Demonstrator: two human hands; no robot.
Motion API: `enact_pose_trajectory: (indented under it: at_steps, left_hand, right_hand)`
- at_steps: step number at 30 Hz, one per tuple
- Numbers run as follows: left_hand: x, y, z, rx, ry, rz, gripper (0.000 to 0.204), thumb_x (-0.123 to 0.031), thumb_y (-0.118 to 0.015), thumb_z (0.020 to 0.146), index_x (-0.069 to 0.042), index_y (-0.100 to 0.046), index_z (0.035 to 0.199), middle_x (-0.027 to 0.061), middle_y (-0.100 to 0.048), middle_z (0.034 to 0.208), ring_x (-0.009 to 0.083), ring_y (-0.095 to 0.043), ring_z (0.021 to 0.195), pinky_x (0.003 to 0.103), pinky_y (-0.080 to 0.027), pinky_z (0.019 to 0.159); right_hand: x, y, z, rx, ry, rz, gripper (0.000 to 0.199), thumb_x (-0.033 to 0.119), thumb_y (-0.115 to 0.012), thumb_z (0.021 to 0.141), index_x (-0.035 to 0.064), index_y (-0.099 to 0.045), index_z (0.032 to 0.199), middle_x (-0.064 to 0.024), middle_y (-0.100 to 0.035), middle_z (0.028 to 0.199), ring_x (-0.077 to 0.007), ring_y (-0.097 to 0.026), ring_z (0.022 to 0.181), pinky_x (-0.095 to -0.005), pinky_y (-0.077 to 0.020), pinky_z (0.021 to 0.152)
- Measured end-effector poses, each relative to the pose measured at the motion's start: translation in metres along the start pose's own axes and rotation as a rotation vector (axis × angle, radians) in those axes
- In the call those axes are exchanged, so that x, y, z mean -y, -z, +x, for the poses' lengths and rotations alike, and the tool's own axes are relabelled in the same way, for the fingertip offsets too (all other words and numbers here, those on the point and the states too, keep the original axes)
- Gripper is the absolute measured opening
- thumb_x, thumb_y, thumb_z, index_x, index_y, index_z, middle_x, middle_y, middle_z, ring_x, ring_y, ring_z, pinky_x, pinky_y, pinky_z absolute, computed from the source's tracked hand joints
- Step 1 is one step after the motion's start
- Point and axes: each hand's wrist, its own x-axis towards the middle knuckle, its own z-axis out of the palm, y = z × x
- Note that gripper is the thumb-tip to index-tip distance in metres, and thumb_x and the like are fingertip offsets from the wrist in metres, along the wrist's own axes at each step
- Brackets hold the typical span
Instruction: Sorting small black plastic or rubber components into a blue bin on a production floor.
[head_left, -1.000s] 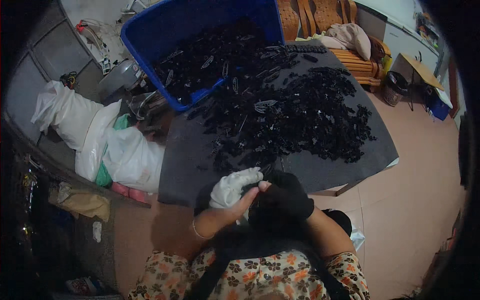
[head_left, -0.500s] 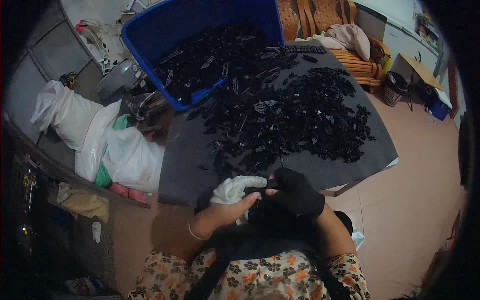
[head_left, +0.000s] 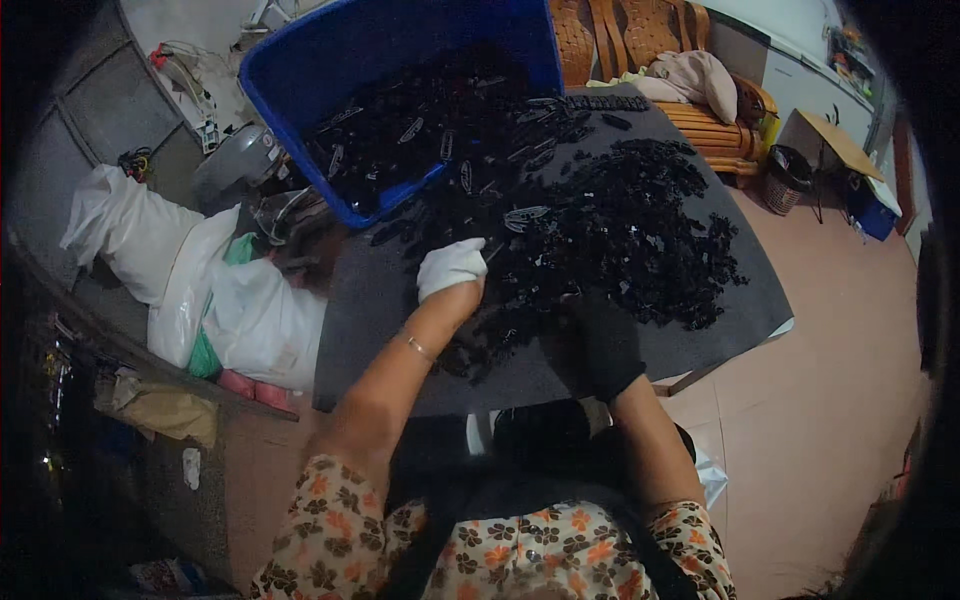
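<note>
A large heap of small black plastic parts (head_left: 640, 235) spreads over the grey-topped table (head_left: 365, 330). My left hand (head_left: 452, 268), in a white glove, reaches to the left side of the heap. Its fingers are curled closed beside a thin dark piece; what they hold is hidden. Wearing a black fingerless glove, my right hand (head_left: 598, 345) is down at the heap's front edge. Its fingers blend into the dark parts, so I cannot tell whether they grip anything. A paler oval frame-like piece (head_left: 526, 218) lies on the heap beyond my hands.
A blue plastic tub (head_left: 300, 150) lies tipped at the table's far left, its black parts spilling toward the heap. White sacks (head_left: 260, 320) stand left of the table. A wooden bench (head_left: 700, 120) is behind it, and a wastebasket (head_left: 788, 180) stands at the far right.
Both hands were together at the table's near edge around a dark piece. They have parted: the left has reached forward to the heap, the right has moved slightly forward onto its front edge.
</note>
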Motion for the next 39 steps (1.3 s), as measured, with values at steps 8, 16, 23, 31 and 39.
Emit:
enact_pose_trajectory:
  at_steps: [8,16,23,31,39]
  left_hand:
    - [0.011,0.023,-0.055,-0.14,-0.27,-0.477,0.029,-0.006,-0.061,0.08,-0.001,-0.058,0.108,0.0131,-0.063,0.1,0.0238,-0.063,0.087,0.032,-0.051,0.073]
    - [-0.019,0.047,-0.092,0.333,0.012,-1.137,0.029,0.002,-0.051,0.086,0.003,-0.049,0.115,0.0114,-0.058,0.109,0.0157,-0.062,0.087,0.025,-0.052,0.066]
    - [-0.031,0.061,-0.099,0.508,0.043,-1.025,0.03,-0.004,-0.057,0.086,0.003,-0.05,0.114,0.011,-0.059,0.107,0.0132,-0.059,0.086,0.024,-0.051,0.071]
    - [-0.024,0.056,-0.109,0.484,0.018,-1.129,0.028,-0.007,-0.06,0.086,0.003,-0.053,0.111,0.0089,-0.062,0.095,0.0123,-0.06,0.083,0.025,-0.051,0.073]
    - [-0.021,0.05,-0.128,0.439,-0.113,-1.057,0.022,-0.007,-0.059,0.087,0.002,-0.056,0.106,0.0096,-0.063,0.096,0.0126,-0.06,0.085,0.026,-0.05,0.075]
  right_hand:
    - [0.017,0.02,0.01,0.119,-0.009,0.073,0.041,0.021,-0.062,0.071,0.0035,-0.055,0.108,-0.0202,-0.057,0.097,-0.0358,-0.056,0.09,-0.0463,-0.0463,0.073]
    - [0.026,0.014,-0.009,0.009,0.138,0.371,0.021,0.01,-0.063,0.071,0.0044,-0.056,0.09,-0.0136,-0.059,0.085,-0.0321,-0.058,0.083,-0.0388,-0.0476,0.067]
    - [0.021,0.0,-0.018,-0.15,0.422,0.264,0.022,0.009,-0.064,0.066,0.0066,-0.058,0.088,-0.0102,-0.061,0.092,-0.0299,-0.057,0.078,-0.0388,-0.046,0.065]
    - [0.028,0.01,-0.015,-0.134,0.429,0.293,0.023,0.006,-0.067,0.07,0.0028,-0.06,0.092,-0.012,-0.062,0.091,-0.0257,-0.06,0.083,-0.0357,-0.0478,0.071]
    - [0.026,0.018,-0.022,0.442,-0.072,0.871,0.031,0.013,-0.068,0.079,-0.0015,-0.058,0.104,-0.012,-0.064,0.093,-0.0175,-0.061,0.086,-0.0298,-0.048,0.076]
